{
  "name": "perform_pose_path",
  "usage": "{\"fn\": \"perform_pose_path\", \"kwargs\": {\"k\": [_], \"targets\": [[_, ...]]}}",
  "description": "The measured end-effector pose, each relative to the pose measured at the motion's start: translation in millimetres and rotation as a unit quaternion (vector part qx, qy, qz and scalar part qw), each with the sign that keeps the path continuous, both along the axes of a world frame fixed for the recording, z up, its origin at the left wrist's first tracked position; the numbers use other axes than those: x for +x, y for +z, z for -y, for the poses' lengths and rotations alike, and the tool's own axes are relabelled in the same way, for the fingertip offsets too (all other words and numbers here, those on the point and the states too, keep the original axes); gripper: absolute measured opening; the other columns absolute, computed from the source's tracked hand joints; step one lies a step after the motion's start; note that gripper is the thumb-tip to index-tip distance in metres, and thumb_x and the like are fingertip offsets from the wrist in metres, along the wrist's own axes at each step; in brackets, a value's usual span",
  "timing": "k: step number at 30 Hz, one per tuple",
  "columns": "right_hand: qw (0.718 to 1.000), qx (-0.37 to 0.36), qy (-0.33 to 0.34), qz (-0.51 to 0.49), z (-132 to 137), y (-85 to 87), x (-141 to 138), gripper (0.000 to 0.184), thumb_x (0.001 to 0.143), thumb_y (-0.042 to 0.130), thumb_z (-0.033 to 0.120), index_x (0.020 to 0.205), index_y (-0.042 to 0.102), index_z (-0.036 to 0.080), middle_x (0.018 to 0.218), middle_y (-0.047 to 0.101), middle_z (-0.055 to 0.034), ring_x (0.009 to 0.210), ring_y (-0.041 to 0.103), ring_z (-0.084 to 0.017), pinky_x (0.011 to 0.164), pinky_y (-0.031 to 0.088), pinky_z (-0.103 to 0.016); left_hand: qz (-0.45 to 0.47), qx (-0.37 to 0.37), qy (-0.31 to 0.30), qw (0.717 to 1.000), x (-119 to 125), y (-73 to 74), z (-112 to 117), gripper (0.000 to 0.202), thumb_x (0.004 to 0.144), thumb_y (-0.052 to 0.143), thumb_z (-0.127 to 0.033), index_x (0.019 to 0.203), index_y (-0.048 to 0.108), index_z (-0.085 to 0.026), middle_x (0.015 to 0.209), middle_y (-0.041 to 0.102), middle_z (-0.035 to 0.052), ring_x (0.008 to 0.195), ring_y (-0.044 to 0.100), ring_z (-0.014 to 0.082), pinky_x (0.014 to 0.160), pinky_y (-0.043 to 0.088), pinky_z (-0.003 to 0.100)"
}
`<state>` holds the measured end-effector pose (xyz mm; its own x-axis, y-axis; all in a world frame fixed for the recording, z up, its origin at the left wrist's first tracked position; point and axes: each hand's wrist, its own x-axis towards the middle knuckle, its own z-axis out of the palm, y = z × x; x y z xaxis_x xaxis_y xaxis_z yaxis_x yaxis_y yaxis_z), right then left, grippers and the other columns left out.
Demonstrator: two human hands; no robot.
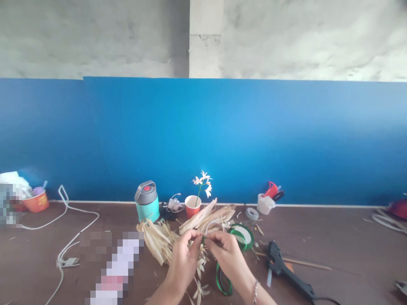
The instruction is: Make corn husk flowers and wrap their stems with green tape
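Your left hand [184, 259] and right hand [229, 256] are both bare, with slim fingers that narrow toward the tips. Your left forearm [168, 294] and right forearm [263, 298] are bare too, as far as the lower border of the view, which cuts them both off. Around your right wrist you wear a bracelet [255, 290]: a narrow, silvery band of small rounded pieces, bright in spots and darker in the gaps between them. Whether those pieces are beads or links, you cannot tell at this size.
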<state>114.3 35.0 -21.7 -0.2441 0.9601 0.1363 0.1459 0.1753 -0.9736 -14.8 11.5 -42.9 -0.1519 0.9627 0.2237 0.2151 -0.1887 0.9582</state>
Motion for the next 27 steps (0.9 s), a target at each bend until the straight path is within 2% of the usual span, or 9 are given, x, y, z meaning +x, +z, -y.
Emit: {"fn": "perform_pose_path", "kwargs": {"k": [4,7,13,18,23,27], "targets": [[1.000,0.020,0.002,0.015,0,-0.9,-1,0.021,0.070,0.054,0.026,0.058,0.064,0.012,0.051,0.048,0.0020,0.049,0.035,-0.010,0.046,0.027,-0.021,0.004,-0.006,0.013,1.000,-3,-0.5,-2,0.035,0.081,0.053,-0.043,0.099,0.065,-0.016,0.091,0.069,0.0089,0.085,0.062,0.0254,0.076,0.046,0.033],[1.000,0.024,-0.003,0.015,-2,-3.5,-2,0.020,0.070,0.055,0.026,0.063,0.067,0.012,0.054,0.055,0.0002,0.050,0.041,-0.011,0.047,0.032,-0.022,0.026,-0.012,0.015,0.999,-4,-1.4,-5,0.038,0.078,0.057,-0.043,0.102,0.065,-0.014,0.092,0.070,0.0101,0.088,0.062,0.0268,0.080,0.046,0.035],[1.000,-0.008,-0.013,-0.023,-4,-6.1,-3,0.019,0.069,0.058,0.029,0.067,0.068,0.012,0.054,0.057,0.0000,0.049,0.044,-0.011,0.046,0.034,-0.021,0.150,-0.062,0.004,0.987,-4,2.6,-11,0.037,0.067,0.068,-0.038,0.094,0.067,-0.012,0.075,0.069,0.0051,0.071,0.062,0.0196,0.065,0.046,0.027],[0.999,-0.031,0.002,-0.027,-6,-2.4,0,0.024,0.068,0.062,0.039,0.065,0.065,0.015,0.051,0.054,0.0015,0.047,0.043,-0.011,0.044,0.034,-0.022,0.215,-0.107,0.015,0.971,-6,12.6,-10,0.039,0.060,0.074,-0.035,0.092,0.065,-0.014,0.061,0.058,-0.0031,0.052,0.052,0.0106,0.048,0.036,0.021],[0.999,0.049,-0.005,0.008,-10,7.2,5,0.036,0.077,0.055,0.048,0.068,0.064,0.015,0.061,0.057,-0.0010,0.058,0.048,-0.014,0.052,0.037,-0.023,0.215,-0.110,0.006,0.971,-7,17.8,-8,0.043,0.058,0.076,-0.035,0.094,0.063,-0.015,0.057,0.053,-0.0062,0.046,0.045,0.0074,0.045,0.030,0.019],[0.997,0.048,0.033,0.043,-13,15.8,-1,0.030,0.077,0.057,0.039,0.064,0.066,0.014,0.055,0.055,0.0004,0.054,0.045,-0.012,0.050,0.034,-0.022,0.234,-0.101,-0.010,0.967,-5,16.8,-8,0.046,0.056,0.078,-0.035,0.094,0.061,-0.015,0.055,0.053,-0.0059,0.045,0.043,0.0069,0.044,0.028,0.018]]}}
